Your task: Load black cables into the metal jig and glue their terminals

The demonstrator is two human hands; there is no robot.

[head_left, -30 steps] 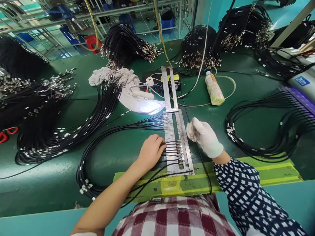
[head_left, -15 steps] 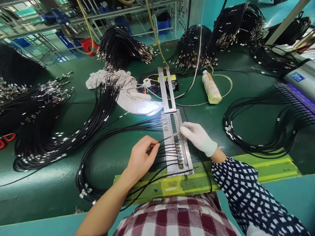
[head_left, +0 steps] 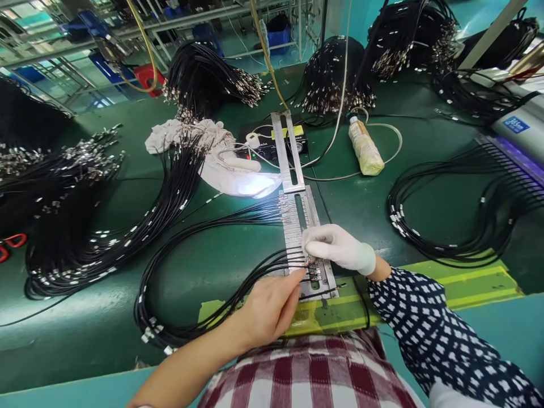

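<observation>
A slotted metal jig plate (head_left: 297,226) lies on the green bench in front of me, with several black cables (head_left: 238,266) laid across its near end. My bare left hand (head_left: 272,309) rests at the plate's near left corner, fingers together and pressed on the cable ends. My right hand (head_left: 335,246), in a white glove, lies across the plate just above those cables. Its fingers are curled together and touch the cable tips. What they pinch, if anything, is hidden.
Big bundles of black cables (head_left: 85,226) cover the left and back of the bench, and a coil (head_left: 446,226) lies at the right. A white cloth (head_left: 204,141), a lit lamp (head_left: 255,184), a small black box (head_left: 272,147) and a wrapped bottle (head_left: 364,150) sit behind the plate. Red scissors (head_left: 11,246) lie far left.
My left hand has slid toward me to the plate's near corner, letting go of the raised cable. My gloved right hand has moved down the plate onto the cable ends.
</observation>
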